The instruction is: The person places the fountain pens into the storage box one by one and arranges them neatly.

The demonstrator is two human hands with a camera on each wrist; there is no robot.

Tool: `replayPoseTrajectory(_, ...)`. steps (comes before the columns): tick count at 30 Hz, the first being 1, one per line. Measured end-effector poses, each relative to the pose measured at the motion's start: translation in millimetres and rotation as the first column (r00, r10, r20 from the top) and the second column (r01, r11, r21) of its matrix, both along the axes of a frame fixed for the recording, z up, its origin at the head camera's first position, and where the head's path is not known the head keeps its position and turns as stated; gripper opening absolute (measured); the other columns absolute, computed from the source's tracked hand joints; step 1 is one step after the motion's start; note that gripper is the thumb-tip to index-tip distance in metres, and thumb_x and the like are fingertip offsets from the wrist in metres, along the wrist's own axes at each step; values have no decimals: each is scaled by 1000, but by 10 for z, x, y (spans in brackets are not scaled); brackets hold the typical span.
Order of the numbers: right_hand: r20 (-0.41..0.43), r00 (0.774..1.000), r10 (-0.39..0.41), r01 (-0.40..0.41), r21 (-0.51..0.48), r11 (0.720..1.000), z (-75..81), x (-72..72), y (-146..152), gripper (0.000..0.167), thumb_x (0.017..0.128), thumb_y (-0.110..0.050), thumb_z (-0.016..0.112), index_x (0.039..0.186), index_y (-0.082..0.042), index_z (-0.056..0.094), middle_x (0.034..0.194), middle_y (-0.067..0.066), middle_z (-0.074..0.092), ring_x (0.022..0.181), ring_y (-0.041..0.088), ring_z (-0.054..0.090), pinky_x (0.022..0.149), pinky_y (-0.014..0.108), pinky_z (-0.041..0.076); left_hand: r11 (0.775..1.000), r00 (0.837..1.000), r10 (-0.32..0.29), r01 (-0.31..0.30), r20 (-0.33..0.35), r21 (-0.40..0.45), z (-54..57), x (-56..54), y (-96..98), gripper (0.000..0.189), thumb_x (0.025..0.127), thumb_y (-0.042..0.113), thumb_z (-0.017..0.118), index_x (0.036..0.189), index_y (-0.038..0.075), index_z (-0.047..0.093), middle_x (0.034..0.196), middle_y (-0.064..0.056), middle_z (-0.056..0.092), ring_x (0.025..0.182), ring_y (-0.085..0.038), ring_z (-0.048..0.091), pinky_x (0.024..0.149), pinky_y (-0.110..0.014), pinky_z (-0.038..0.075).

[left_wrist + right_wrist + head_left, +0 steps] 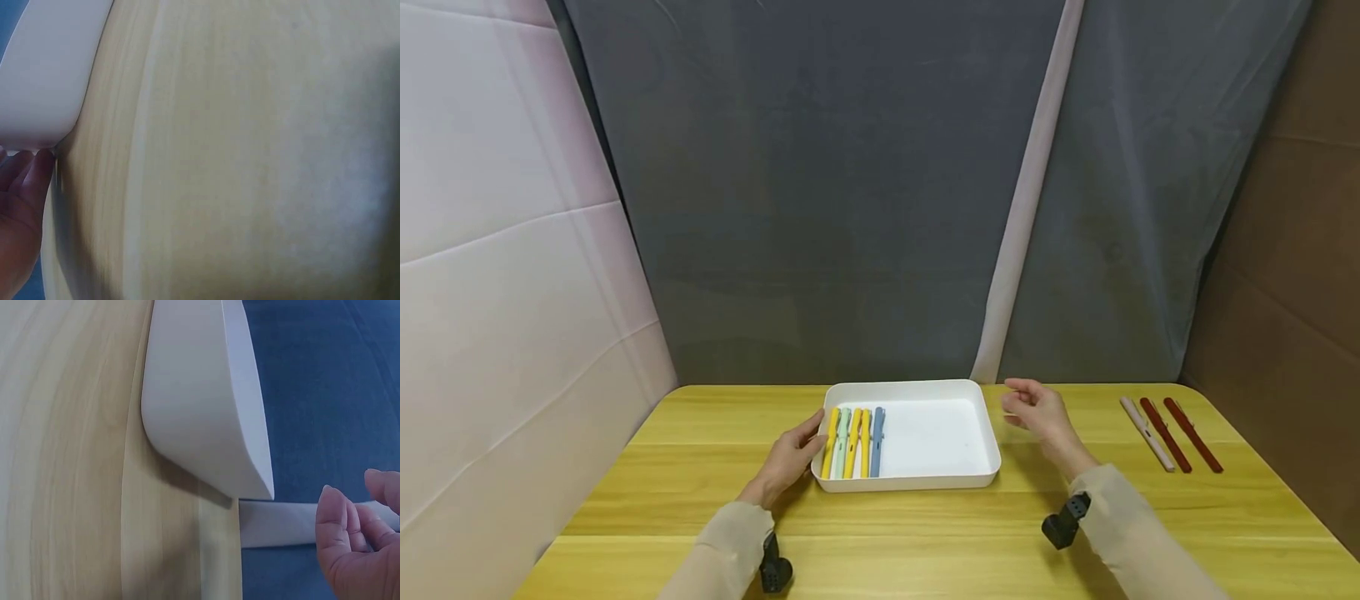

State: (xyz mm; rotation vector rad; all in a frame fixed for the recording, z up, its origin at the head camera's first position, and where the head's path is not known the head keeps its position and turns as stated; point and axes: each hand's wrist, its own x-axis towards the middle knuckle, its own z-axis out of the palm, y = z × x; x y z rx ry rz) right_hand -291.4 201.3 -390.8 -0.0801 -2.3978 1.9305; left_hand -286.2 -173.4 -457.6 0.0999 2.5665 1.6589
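A white tray (936, 482) stands on the table with several capped pens side by side at its left end. Among them are a yellow pen (830, 443), a mint green pen (842, 443) and a blue pen (877, 443). My left hand (788, 458) touches the tray's left wall; in the left wrist view its fingertips (42, 159) meet the wall near a corner. Just off the tray's right side, my right hand (1039, 417) is raised with loosely bent fingers and holds nothing. The right wrist view shows a gap between that hand (359, 540) and the tray (194, 419).
Towards the table's right edge lie a pale pen (1147, 433) and two dark red pens (1166, 435), apart from the tray. A grey curtain (820, 208) hangs behind the wooden table (880, 542). White cloth (512, 250) covers the left side, and a brown panel (1292, 275) stands at right.
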Motion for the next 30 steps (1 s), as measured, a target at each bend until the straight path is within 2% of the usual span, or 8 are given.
replayPoseTrajectory(3,1,1000,-8,8,8,1000,-7,-4,64,43,93,-7,57,133,6,45,95,4,55,83,10,58,78,24,55,1000,1000,-2,2,-3,5,6,-4,3,54,98,13,49,148,8,29,151,-15,31,129,-22,36,92,-29,40)
replayPoseTrajectory(8,14,999,-32,32,18,999,-1,4,182,44,94,-8,56,134,5,44,98,5,55,83,7,58,77,23,55,1000,1000,-8,8,8,22,12,0,-9,54,98,13,48,148,8,27,152,-14,28,139,-28,27,108,-43,32)
replayPoseTrajectory(13,8,999,-41,41,19,999,11,31,305,45,94,-7,55,136,6,43,96,2,56,85,8,60,79,25,55,1000,999,-5,5,34,20,13,-6,-25,55,99,15,48,149,10,26,153,-13,26,140,-29,26,110,-45,30)
replayPoseTrajectory(16,4,999,-39,39,11,999,8,48,386,46,94,-8,55,136,6,41,93,-2,55,85,5,61,81,27,55,1000,999,0,0,35,-2,21,-3,-26,55,99,16,49,149,12,26,153,-13,27,136,-26,32,103,-38,37)
replayPoseTrajectory(19,-3,999,-41,41,2,999,3,65,466,46,95,-7,54,136,7,40,90,-6,55,82,1,61,84,29,54,1000,1000,6,-6,28,-7,32,6,-26,55,98,16,49,149,11,27,152,-14,29,124,-24,39,85,-28,42)
replayPoseTrajectory(23,-11,999,-42,42,-2,999,-3,91,569,46,95,-8,53,136,7,39,89,-8,55,79,-2,60,84,30,54,1000,1000,1,-1,13,-3,39,17,-21,55,98,15,49,148,9,28,151,-16,30,114,-25,41,69,-23,41)
replayPoseTrajectory(27,-16,999,-42,42,3,999,-8,122,686,48,95,-8,53,137,9,37,88,-9,55,80,-2,60,84,28,54,1000,1000,2,-2,20,-7,40,25,-10,55,98,16,49,149,10,27,151,-14,30,127,-23,38,88,-28,42)
replayPoseTrajectory(30,-22,998,-50,51,13,999,-8,140,784,49,95,-8,53,138,10,36,87,-11,55,79,-3,60,83,27,54,1000,1000,1,-1,27,4,38,21,-5,55,98,16,49,149,11,27,152,-13,30,133,-24,34,98,-34,38)
